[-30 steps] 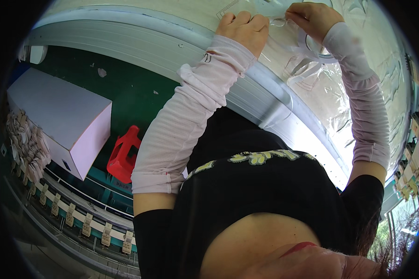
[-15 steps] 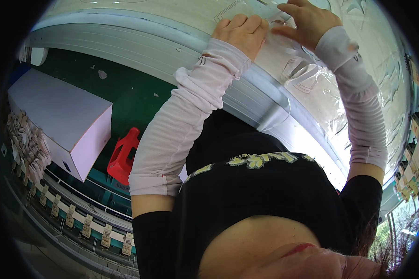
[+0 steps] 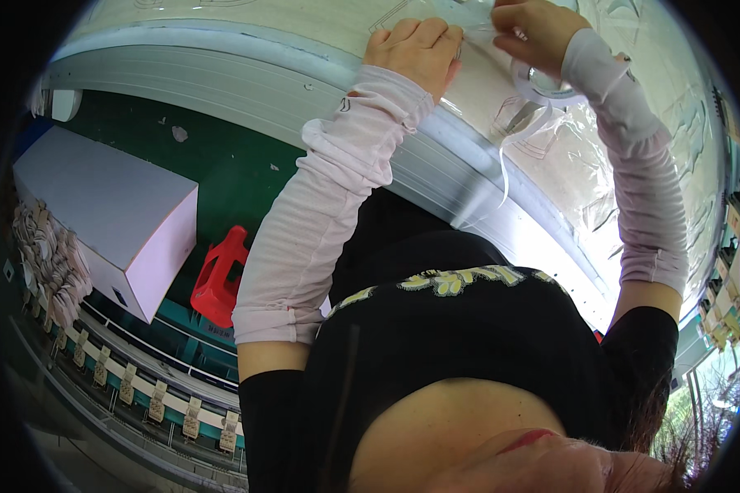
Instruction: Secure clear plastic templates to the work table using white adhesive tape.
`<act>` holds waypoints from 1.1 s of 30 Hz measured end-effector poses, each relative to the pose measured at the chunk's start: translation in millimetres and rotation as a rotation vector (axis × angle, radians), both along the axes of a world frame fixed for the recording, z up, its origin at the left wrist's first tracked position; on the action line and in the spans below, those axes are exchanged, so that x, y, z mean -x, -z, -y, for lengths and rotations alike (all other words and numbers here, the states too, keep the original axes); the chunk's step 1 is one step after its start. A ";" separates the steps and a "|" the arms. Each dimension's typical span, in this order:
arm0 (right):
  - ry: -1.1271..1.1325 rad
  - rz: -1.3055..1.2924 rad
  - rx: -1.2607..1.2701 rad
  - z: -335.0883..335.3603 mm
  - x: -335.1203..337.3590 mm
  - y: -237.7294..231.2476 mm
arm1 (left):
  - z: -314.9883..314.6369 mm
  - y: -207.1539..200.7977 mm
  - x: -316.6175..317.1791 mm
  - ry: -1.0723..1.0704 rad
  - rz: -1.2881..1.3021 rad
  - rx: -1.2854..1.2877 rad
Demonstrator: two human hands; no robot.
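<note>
My left hand (image 3: 417, 53) lies over the work table near its front edge, fingers curled down and tips hidden. To its right my right hand (image 3: 541, 31) is raised a little, fingers closed in a pinch; what they hold is too small to tell. A thin clear film (image 3: 477, 34) shows between the hands. Right below my right hand is a roll of white tape (image 3: 555, 97); I cannot tell whether the hand touches it. From it a narrow white strip (image 3: 504, 168) curls down past the table edge. Under both hands spreads a shiny clear sheet (image 3: 580, 152) with printed outlines beneath.
The table's pale rim (image 3: 247, 39) curves across in front of my body. At left, a large white box (image 3: 107, 197) and a red plastic stool (image 3: 219, 279) stand by the green floor (image 3: 214, 156). A machine with a row of pale heads (image 3: 156, 403) runs along the lower left.
My left hand has shifted slightly left and toward the top. My right fingers have closed together. The tape roll now shows more plainly below the right hand, with its strip hanging down.
</note>
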State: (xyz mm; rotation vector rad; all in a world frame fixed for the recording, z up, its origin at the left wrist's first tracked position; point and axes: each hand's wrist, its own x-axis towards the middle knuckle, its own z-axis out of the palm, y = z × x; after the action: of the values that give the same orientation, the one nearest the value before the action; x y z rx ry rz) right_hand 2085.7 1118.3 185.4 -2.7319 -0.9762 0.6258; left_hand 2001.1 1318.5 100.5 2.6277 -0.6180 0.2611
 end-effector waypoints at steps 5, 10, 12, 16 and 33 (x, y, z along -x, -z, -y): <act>-0.025 -0.078 -0.051 25.7 -24.8 36.3 | 1.4 -3.7 1.7 0.026 0.051 -0.067; 0.046 -0.166 -0.114 20.5 -35.3 46.6 | 1.3 -7.0 3.7 0.038 0.107 -0.095; 0.219 -0.332 -0.065 14.5 -37.4 46.1 | 1.7 -7.3 4.8 0.039 0.129 -0.108; 0.506 -0.431 -0.232 10.8 -36.9 52.2 | 3.4 -5.8 5.4 0.028 0.151 -0.187; 0.703 -0.786 -0.521 24.9 -54.6 77.0 | 4.2 -4.8 3.7 0.009 0.202 0.088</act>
State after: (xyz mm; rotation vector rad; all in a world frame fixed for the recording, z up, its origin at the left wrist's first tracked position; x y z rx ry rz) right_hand 2140.3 1093.4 108.4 -1.8771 0.0287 0.9852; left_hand 1997.4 1314.3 105.3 2.5321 -0.6674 0.5442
